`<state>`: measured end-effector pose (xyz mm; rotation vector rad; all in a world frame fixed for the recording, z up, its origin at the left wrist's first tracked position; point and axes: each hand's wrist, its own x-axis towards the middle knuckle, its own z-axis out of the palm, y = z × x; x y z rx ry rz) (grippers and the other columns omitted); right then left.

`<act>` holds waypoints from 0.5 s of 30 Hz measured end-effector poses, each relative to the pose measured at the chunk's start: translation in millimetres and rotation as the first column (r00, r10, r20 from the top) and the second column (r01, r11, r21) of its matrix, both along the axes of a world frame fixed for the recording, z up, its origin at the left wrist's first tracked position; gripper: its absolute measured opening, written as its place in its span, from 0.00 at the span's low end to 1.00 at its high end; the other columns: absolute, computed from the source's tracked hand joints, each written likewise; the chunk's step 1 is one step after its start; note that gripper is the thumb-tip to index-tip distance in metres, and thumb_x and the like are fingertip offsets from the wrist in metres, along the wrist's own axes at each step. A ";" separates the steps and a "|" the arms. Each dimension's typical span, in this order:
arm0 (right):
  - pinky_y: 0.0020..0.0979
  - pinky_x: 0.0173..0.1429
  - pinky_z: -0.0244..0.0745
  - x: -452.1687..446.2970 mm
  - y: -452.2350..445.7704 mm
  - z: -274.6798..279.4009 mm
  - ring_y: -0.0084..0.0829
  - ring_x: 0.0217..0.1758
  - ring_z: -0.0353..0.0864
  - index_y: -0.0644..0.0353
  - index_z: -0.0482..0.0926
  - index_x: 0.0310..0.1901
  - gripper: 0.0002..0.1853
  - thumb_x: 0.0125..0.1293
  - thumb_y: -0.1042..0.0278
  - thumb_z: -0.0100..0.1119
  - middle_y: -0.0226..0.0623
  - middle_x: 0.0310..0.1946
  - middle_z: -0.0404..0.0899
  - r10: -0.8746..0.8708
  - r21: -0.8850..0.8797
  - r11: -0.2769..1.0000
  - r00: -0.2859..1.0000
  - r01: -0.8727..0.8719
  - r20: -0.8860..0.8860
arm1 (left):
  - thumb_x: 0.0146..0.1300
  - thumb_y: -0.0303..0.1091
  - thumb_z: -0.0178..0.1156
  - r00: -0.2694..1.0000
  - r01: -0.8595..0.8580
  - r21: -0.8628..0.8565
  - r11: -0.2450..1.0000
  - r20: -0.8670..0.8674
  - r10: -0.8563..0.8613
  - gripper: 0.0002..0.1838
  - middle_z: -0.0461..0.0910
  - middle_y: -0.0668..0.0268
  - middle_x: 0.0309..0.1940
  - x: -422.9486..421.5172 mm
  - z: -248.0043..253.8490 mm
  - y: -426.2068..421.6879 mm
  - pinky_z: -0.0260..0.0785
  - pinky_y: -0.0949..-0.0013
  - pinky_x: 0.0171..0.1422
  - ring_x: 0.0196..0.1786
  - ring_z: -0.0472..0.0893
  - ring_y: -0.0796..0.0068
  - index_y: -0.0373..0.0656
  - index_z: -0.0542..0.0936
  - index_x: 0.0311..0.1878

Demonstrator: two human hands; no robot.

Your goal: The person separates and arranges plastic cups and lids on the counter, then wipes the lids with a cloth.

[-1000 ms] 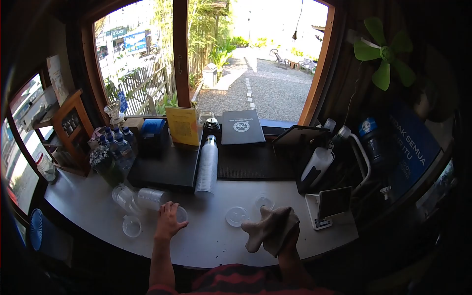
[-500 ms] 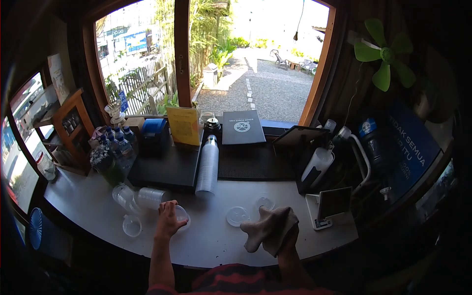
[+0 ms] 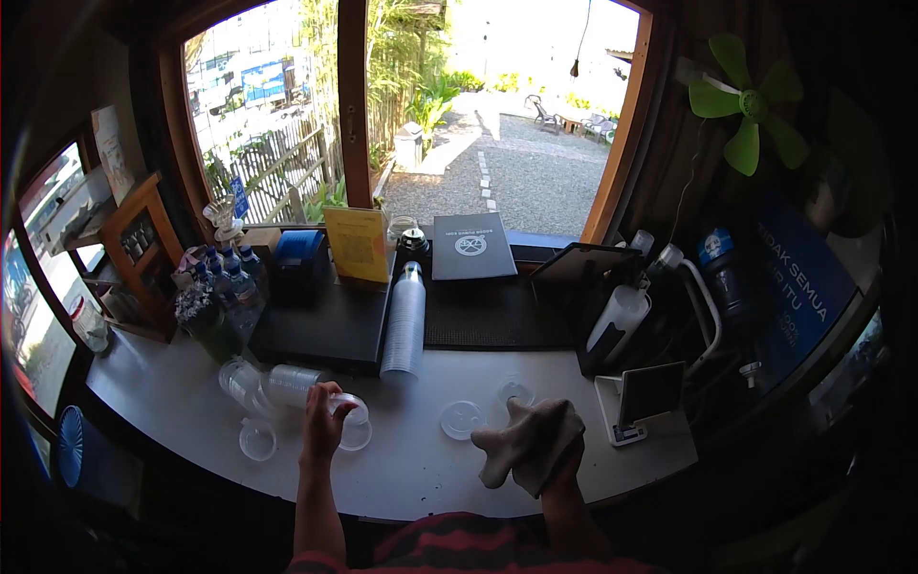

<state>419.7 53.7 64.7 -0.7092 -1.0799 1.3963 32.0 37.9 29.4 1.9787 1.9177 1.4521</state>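
Note:
My left hand (image 3: 322, 426) is closed on the edge of a clear plastic lid (image 3: 356, 411), holding it tilted above the counter. Just below it, another clear lid (image 3: 357, 438) lies on the white counter (image 3: 402, 478). A grey cloth (image 3: 535, 445) is bunched in my right hand (image 3: 564, 471) and covers most of its fingers. Between the hands lies a flat round lid (image 3: 463, 421), with one more lid (image 3: 515, 389) just behind the cloth. Left of my left hand are a clear cup on its side (image 3: 293, 384) and a round clear container (image 3: 256, 439).
A tall stack of plastic cups (image 3: 404, 330) leans at the middle, beside a black box (image 3: 316, 325). At right stand a small white-framed device (image 3: 626, 407) and a white bottle (image 3: 617, 320). Water bottles (image 3: 229, 277) and a plant (image 3: 208, 325) are at left.
My left hand has lifted and tilted a lid off the counter, showing another lid beneath it. The right hand and cloth have shifted only slightly.

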 end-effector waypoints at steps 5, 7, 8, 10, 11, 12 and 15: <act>0.46 0.61 0.75 -12.7 -0.9 14.2 0.42 0.53 0.79 0.57 0.70 0.63 0.27 0.74 0.45 0.52 0.43 0.48 0.76 0.277 -0.045 0.899 0.647 -0.435 -0.710 | 0.72 0.28 0.60 0.944 0.176 -0.021 0.984 0.288 -0.162 0.10 0.78 0.57 0.49 46.6 40.9 -8.5 0.76 0.63 0.52 0.49 0.82 0.59 0.40 0.78 0.54; 0.46 0.62 0.75 -24.4 2.4 20.9 0.41 0.56 0.78 0.58 0.67 0.67 0.33 0.72 0.41 0.53 0.45 0.51 0.76 0.499 0.177 0.858 0.706 -0.481 -0.503 | 0.72 0.27 0.60 0.905 0.268 0.023 0.963 0.336 -0.260 0.10 0.77 0.57 0.50 66.3 33.5 -4.8 0.76 0.64 0.53 0.50 0.81 0.61 0.41 0.78 0.54; 0.43 0.64 0.73 -27.5 -3.6 8.5 0.41 0.60 0.77 0.60 0.65 0.70 0.37 0.71 0.39 0.54 0.46 0.57 0.74 0.410 0.044 0.884 0.725 -0.466 -0.554 | 0.71 0.28 0.61 0.860 0.317 0.063 0.946 0.401 -0.315 0.11 0.77 0.58 0.49 79.6 30.6 -3.4 0.75 0.64 0.54 0.50 0.81 0.62 0.41 0.79 0.54; 0.41 0.70 0.70 -37.4 -11.2 -11.8 0.39 0.67 0.73 0.62 0.60 0.74 0.40 0.73 0.38 0.52 0.45 0.65 0.70 0.359 -0.067 0.889 0.779 -0.454 -0.513 | 0.68 0.29 0.66 0.776 0.392 0.039 0.919 0.522 -0.353 0.12 0.76 0.61 0.48 107.0 30.5 -6.0 0.74 0.66 0.55 0.50 0.80 0.66 0.41 0.80 0.53; 0.40 0.72 0.69 -42.0 -13.4 -19.6 0.38 0.70 0.71 0.63 0.58 0.75 0.40 0.74 0.40 0.50 0.43 0.68 0.68 0.405 -0.043 0.884 0.809 -0.465 -0.425 | 0.65 0.31 0.69 0.730 0.378 0.083 0.922 0.586 -0.352 0.14 0.76 0.61 0.47 122.1 25.7 -4.0 0.74 0.68 0.52 0.50 0.79 0.68 0.42 0.82 0.53; 0.39 0.75 0.64 -42.1 -21.1 -30.3 0.36 0.71 0.70 0.63 0.56 0.76 0.35 0.77 0.48 0.50 0.42 0.70 0.67 0.327 -0.143 0.899 0.851 -0.415 -0.412 | 0.64 0.32 0.70 0.832 0.278 0.083 0.957 0.477 -0.283 0.15 0.76 0.63 0.46 130.7 26.8 -2.9 0.74 0.69 0.51 0.49 0.79 0.70 0.42 0.81 0.53; 0.34 0.73 0.66 -45.1 -18.1 -27.9 0.30 0.68 0.71 0.65 0.62 0.73 0.26 0.79 0.69 0.51 0.38 0.65 0.72 0.317 -0.235 0.905 0.931 -0.353 -0.180 | 0.62 0.32 0.73 0.914 0.214 0.129 0.968 0.323 -0.245 0.16 0.77 0.65 0.42 134.4 26.4 0.7 0.76 0.71 0.49 0.46 0.80 0.75 0.42 0.81 0.51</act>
